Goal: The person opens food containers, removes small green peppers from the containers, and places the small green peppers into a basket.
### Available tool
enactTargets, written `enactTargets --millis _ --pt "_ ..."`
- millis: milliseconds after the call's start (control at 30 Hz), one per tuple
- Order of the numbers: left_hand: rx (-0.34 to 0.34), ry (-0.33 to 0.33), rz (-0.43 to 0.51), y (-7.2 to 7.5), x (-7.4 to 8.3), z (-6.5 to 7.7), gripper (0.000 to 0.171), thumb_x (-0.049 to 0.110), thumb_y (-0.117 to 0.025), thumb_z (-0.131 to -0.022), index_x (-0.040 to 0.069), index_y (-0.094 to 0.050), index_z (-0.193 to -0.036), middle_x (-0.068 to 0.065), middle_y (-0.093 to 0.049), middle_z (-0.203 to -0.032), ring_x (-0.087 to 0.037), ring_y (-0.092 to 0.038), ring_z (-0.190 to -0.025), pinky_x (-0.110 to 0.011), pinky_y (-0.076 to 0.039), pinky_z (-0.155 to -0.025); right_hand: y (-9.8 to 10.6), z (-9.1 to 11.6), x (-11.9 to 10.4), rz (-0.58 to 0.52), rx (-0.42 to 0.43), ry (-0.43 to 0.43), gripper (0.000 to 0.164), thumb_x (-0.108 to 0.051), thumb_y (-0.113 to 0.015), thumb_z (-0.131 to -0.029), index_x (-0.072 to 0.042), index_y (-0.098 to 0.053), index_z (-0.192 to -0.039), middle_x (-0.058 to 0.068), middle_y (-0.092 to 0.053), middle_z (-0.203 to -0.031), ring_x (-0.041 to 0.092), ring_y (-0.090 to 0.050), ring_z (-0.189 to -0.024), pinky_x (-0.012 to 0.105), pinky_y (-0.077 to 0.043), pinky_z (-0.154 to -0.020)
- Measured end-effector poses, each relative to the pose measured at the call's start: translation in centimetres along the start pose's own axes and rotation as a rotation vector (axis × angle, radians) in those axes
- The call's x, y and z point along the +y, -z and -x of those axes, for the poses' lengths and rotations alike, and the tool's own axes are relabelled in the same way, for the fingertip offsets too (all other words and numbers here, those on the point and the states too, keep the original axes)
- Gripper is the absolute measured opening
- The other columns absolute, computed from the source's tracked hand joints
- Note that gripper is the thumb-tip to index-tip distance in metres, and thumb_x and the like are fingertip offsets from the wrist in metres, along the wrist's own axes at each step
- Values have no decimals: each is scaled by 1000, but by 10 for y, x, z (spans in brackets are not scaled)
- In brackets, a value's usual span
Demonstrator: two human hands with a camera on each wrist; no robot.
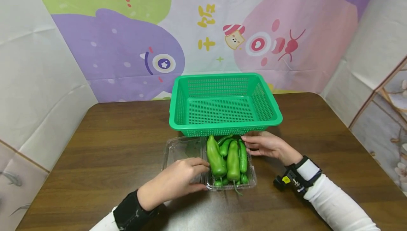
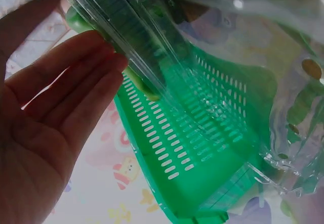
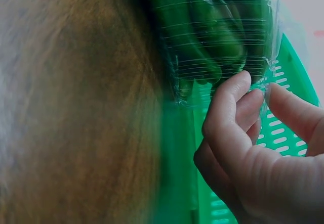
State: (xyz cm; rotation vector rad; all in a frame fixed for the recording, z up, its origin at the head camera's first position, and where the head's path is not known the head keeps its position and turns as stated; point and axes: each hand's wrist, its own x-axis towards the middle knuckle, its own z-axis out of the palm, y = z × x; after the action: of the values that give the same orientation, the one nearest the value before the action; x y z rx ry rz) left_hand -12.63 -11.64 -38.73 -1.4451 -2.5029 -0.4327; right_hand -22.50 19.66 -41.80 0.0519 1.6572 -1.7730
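A clear plastic clamshell box (image 1: 253, 178) lies opened on the table, its transparent lid (image 1: 182, 148) folded out to the left. Large and small green peppers (image 1: 233, 164) fill it, one stem hanging over the near rim. My left hand (image 1: 178, 178) lies over the lid, its fingertips at the box's left side; in the left wrist view those fingers (image 2: 83, 77) look nearly straight against the plastic. At the far right corner, my right hand (image 1: 265, 144) pinches the box rim between thumb and fingers, as the right wrist view shows with the thumb (image 3: 293, 110).
Just behind the box stands an empty green plastic basket (image 1: 225, 129) with slotted walls, close to its far edge. The brown wooden table (image 1: 105, 146) stretches to both sides. A cartoon-printed cloth (image 1: 197, 47) hangs behind it.
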Motion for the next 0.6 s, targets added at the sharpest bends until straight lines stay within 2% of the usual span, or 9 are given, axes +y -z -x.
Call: enactTargets --millis 100,300,500,600 --pt "-12 14 10 0 0 0 38 31 -79 -76 4 -70 -101 -6 -66 -108 -14 -66 -97 -19 -54 -84 -1 0 0 27 13 6 64 -20 -54 -97 7 -19 -142 1 -55 -100 7 -59 -86 23 -55 -78" --pt "11 13 -9 0 1 -1 36 28 -80 -75 4 -69 -99 -6 -66 -106 -14 -66 -95 -18 -54 -81 -2 1 0 116 47 32 70 -26 -57 -95 8 -20 -143 3 -54 -108 8 -60 -93 25 -55 -83" --pt "19 16 -21 -2 2 -1 37 30 -80 -75 4 -69 -99 -5 -66 -106 -14 -66 -95 -18 -54 -82 -4 3 -1 264 114 65 68 -33 -57 -94 8 -29 -140 20 -50 -128 17 -59 -106 33 -55 -89" --pt "16 19 -25 -3 3 -1 38 30 -80 -75 3 -69 -100 -6 -66 -106 -14 -66 -95 -19 -55 -83 -6 7 -1 377 151 83 67 -37 -55 -95 7 -33 -139 25 -50 -132 24 -58 -111 36 -55 -89"
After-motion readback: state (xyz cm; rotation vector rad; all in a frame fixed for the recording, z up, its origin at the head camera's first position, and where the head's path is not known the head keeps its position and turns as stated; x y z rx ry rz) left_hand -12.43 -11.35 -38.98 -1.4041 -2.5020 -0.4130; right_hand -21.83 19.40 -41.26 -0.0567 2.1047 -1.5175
